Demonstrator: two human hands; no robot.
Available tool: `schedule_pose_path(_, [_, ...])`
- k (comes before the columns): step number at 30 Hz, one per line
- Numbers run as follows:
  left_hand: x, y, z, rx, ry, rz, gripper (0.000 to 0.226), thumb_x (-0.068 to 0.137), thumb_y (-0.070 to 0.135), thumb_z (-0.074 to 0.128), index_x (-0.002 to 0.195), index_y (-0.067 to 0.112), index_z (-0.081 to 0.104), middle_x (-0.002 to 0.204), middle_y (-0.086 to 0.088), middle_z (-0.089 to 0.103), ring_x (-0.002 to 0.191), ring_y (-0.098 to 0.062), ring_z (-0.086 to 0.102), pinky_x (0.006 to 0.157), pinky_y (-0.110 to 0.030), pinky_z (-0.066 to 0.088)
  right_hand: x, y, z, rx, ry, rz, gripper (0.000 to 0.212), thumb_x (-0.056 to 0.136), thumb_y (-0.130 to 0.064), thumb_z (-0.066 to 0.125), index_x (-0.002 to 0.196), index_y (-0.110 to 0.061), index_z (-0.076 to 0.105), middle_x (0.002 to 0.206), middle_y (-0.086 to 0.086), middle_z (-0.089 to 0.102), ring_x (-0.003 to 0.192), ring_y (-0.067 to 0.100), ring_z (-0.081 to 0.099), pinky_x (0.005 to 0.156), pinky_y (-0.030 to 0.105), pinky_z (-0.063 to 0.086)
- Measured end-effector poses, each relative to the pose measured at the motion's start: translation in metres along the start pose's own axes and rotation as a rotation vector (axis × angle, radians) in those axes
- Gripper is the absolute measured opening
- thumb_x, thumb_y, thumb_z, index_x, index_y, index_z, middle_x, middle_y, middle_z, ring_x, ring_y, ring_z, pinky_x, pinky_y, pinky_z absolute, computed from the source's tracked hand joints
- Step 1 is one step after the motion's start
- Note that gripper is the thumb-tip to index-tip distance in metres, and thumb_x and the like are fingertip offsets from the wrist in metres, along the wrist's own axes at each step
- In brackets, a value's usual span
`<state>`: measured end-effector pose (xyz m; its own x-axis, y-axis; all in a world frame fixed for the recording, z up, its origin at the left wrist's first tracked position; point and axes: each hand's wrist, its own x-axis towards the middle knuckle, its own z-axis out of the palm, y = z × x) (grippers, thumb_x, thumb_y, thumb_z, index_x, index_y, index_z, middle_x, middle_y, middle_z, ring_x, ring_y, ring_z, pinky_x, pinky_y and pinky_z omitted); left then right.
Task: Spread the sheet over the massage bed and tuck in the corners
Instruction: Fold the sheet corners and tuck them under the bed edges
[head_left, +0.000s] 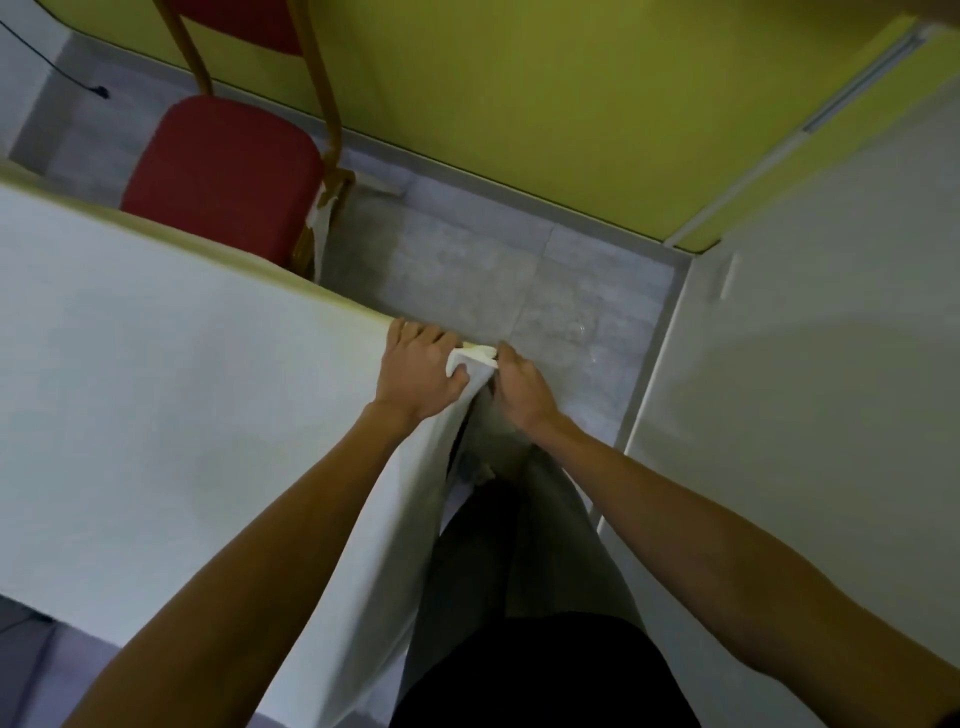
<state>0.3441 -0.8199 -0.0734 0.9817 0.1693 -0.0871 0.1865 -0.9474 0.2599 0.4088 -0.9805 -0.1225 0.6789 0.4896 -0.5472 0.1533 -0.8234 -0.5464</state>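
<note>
A white sheet (171, 364) lies flat over the massage bed, whose pale yellow edge (291, 278) shows along the far side. At the bed's corner my left hand (418, 374) presses on top and pinches a bunched fold of the sheet (470, 359). My right hand (522, 392) is just to its right, fingers curled on the sheet where it hangs down beside the corner. The sheet drapes down the near side (395, 519) in front of my legs. The underside of the corner is hidden by my hands.
A red-seated chair with a golden frame (223, 171) stands beyond the bed's far edge. Grey tiled floor (467, 260) lies ahead, bounded by a yellow-green wall (519, 93) and a white partition (805, 364) on the right.
</note>
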Motion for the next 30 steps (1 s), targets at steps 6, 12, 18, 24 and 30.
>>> schedule_pose_path(6, [0.002, 0.003, -0.001, 0.082, -0.065, -0.031, 0.041, 0.086, 0.053, 0.052, 0.103, 0.018, 0.068, 0.106, -0.006, 0.070, 0.101, -0.028, 0.062, 0.104, -0.048, 0.038, -0.011, 0.011, -0.010, -0.106, -0.003, -0.017, 0.023, 0.102, -0.017, 0.048, 0.121, -0.009, 0.058, 0.119, 0.018, 0.065, 0.106, 0.036, 0.065, 0.094, 0.049, 0.054])
schedule_pose_path(12, [0.003, 0.003, -0.003, 0.072, -0.095, -0.003, 0.042, 0.087, 0.052, 0.049, 0.106, 0.020, 0.069, 0.108, -0.006, 0.071, 0.100, -0.029, 0.064, 0.104, -0.051, 0.038, -0.001, 0.018, -0.025, -0.209, 0.033, -0.021, 0.030, 0.105, -0.028, 0.046, 0.123, -0.011, 0.062, 0.116, 0.015, 0.066, 0.102, 0.031, 0.065, 0.093, 0.040, 0.055])
schedule_pose_path(18, [0.010, 0.001, -0.006, 0.010, -0.050, 0.040, 0.034, 0.086, 0.048, 0.056, 0.090, 0.020, 0.073, 0.090, -0.003, 0.074, 0.083, -0.026, 0.067, 0.091, -0.045, 0.046, 0.010, 0.021, -0.025, -0.277, 0.050, -0.087, 0.033, 0.103, -0.033, 0.051, 0.130, -0.015, 0.060, 0.122, 0.011, 0.066, 0.106, 0.028, 0.065, 0.096, 0.037, 0.052])
schedule_pose_path(24, [0.029, 0.002, -0.007, 0.017, -0.261, -0.034, 0.034, 0.092, 0.046, 0.058, 0.097, 0.013, 0.068, 0.093, -0.006, 0.070, 0.082, -0.021, 0.064, 0.083, -0.031, 0.049, 0.008, 0.015, -0.019, -0.240, -0.005, -0.083, 0.034, 0.094, -0.031, 0.067, 0.123, -0.014, 0.067, 0.118, 0.012, 0.067, 0.102, 0.028, 0.066, 0.093, 0.041, 0.054])
schedule_pose_path(30, [0.030, 0.005, -0.011, 0.013, -0.295, 0.058, 0.027, 0.094, 0.035, 0.060, 0.100, 0.011, 0.071, 0.093, -0.008, 0.073, 0.078, -0.025, 0.068, 0.079, -0.030, 0.052, 0.013, -0.013, -0.013, -0.041, 0.033, -0.354, 0.024, 0.095, -0.026, 0.064, 0.111, -0.010, 0.069, 0.105, 0.013, 0.073, 0.090, 0.029, 0.068, 0.082, 0.043, 0.058])
